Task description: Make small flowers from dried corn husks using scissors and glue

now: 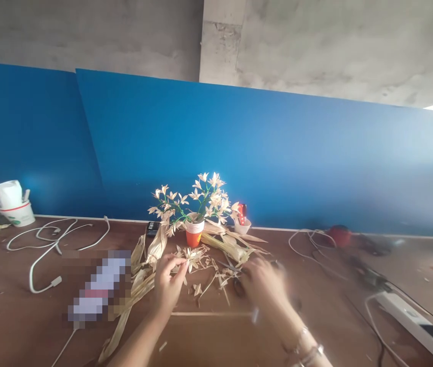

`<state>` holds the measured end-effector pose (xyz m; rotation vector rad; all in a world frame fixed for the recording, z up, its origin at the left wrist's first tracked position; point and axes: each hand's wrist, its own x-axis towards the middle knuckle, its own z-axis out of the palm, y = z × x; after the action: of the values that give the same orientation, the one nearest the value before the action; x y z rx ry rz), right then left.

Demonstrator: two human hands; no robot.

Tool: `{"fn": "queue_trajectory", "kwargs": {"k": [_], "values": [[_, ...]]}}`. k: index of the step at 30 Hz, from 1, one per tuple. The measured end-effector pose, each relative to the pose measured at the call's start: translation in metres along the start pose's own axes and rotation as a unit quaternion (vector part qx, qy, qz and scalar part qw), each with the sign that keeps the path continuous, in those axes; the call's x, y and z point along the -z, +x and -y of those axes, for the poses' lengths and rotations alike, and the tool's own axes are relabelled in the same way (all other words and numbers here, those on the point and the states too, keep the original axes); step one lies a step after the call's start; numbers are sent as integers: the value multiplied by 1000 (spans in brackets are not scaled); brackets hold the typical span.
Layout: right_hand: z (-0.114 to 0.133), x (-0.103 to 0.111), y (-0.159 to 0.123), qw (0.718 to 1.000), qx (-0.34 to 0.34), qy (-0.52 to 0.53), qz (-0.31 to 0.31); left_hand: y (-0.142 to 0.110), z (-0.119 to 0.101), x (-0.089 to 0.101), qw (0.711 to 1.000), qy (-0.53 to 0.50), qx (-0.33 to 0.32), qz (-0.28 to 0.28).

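Observation:
My left hand (pixel 169 275) pinches a small pale flower of dried corn husk (pixel 190 261) between thumb and fingers. Blurred by motion, my right hand (pixel 260 280) is over a pair of scissors (pixel 232 267); whether it grips them cannot be made out. Cut husk scraps (pixel 197 289) lie between and below the hands. Behind them stands an orange and white paper cup (pixel 194 235), holding a branching arrangement of husk flowers (pixel 216 196) on green stems.
Whole dried husks (pixel 159 244) and husk strips (pixel 136 295) flank the cup. A small white cup with a red item (pixel 242 224) is behind. White cable (pixel 44 250) and a pixelated object (pixel 100 290) lie left; a power strip (pixel 415 321) lies right. A blue partition (pixel 258 153) backs the table.

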<state>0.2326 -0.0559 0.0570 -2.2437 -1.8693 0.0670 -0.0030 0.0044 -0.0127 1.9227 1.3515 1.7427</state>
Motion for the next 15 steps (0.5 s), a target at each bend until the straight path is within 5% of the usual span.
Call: {"fn": "queue_trajectory", "kwargs": {"k": [6, 15], "values": [[74, -35, 13, 959, 202, 165, 112, -2, -2, 4, 1000, 5, 1, 14], [78, -68, 14, 965, 120, 205, 108, -2, -3, 4, 1000, -10, 12, 20]]}}
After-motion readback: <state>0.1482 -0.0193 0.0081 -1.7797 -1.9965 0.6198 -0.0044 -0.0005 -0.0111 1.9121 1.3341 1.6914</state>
